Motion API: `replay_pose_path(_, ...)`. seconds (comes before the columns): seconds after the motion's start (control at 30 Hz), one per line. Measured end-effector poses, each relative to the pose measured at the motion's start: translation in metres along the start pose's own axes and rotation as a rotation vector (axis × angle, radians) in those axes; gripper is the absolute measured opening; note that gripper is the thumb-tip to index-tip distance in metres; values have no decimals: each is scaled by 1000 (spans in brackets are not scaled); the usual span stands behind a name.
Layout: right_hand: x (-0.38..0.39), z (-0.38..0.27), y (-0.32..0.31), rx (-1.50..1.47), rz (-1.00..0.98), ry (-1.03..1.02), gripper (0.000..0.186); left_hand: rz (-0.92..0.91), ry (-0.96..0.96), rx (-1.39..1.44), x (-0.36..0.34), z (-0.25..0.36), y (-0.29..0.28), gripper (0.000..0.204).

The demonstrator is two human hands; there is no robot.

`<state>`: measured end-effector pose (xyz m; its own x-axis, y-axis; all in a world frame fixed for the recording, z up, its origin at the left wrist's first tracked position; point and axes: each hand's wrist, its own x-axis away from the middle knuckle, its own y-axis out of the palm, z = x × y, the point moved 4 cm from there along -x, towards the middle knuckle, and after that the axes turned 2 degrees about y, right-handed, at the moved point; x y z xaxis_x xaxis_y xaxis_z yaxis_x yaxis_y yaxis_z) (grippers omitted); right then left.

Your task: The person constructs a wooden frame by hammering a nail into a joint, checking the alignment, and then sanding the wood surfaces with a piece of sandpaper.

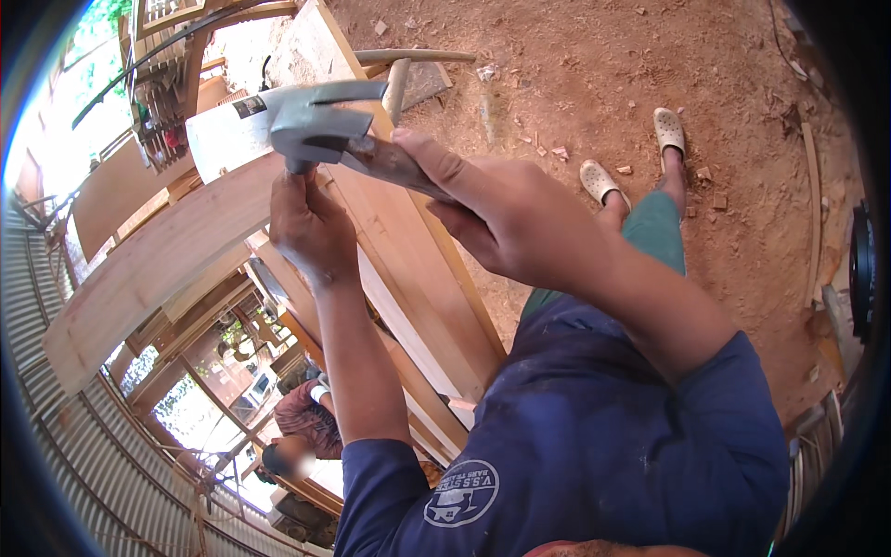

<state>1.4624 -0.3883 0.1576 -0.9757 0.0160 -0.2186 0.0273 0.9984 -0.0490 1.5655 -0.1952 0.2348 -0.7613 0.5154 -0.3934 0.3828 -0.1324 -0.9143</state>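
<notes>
A claw hammer (pixel 320 125) with a grey metal head and a short visible stretch of wooden handle is in my right hand (pixel 520 218), fingers wrapped round the handle and thumb along it. Directly under the hammer's face is my left hand (pixel 314 230), thumb and fingers pinched together at the edge of a long pale plank (pixel 167 265). Whatever those fingertips hold is hidden by the hammer head. The face of the hammer appears to be at or just above the fingertips. More pale boards (pixel 399 241) run beneath my forearms.
Another person (pixel 311 422) in a dark reddish shirt bends at lower left, beyond the boards. A white object with a dark label (pixel 223 135) lies behind the hammer. Corrugated metal sheeting (pixel 102 455) lines the left. Wood chips (pixel 560 152) litter the reddish ground.
</notes>
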Motion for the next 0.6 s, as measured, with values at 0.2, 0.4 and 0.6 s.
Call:
replay_pose_path(0.2, 1, -5, -10, -109, 181, -133, 90, 72, -93, 217, 4, -9, 9, 19)
replay_pose_path(0.4, 5, -1, -13, -121, 177, -123, 91, 76, -170, 280, 5, -11, 6, 24)
replay_pose_path(0.6, 12, 0, -12, -177, 115, -18, 75, 33, -261, 293, 7, -8, 4, 19)
